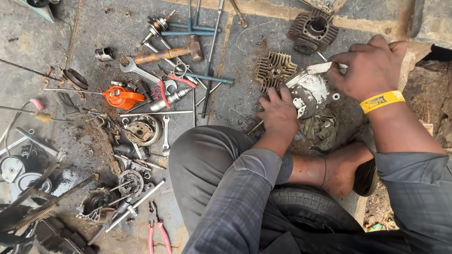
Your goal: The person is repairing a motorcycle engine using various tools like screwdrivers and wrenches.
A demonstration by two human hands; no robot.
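Engine casing (308, 91), grey metal with flaking white paint, lies on the stone floor (245, 101) just right of a finned cylinder head (274, 70). Left hand (278, 113) presses flat on its near edge; right hand (372, 66) pinches a thin tool (321, 67) at its top. It looks heavy, rigid, greasy, best held by its edges.

1. Open-air repair spot on the ground, a roadside mechanic's pitch by the look of it: grimy grey stone paving (94, 28) as workbench.
2. Strewn with a wooden-handled hammer (169, 52), steel open-ended spanners (136, 68) and red-handled pliers (157, 230).
3. Scattered with finned grey engine cylinder parts (313, 30) (small-engine size), oily and rusty.
4. Seated on a worn black rubber tyre (310, 207).
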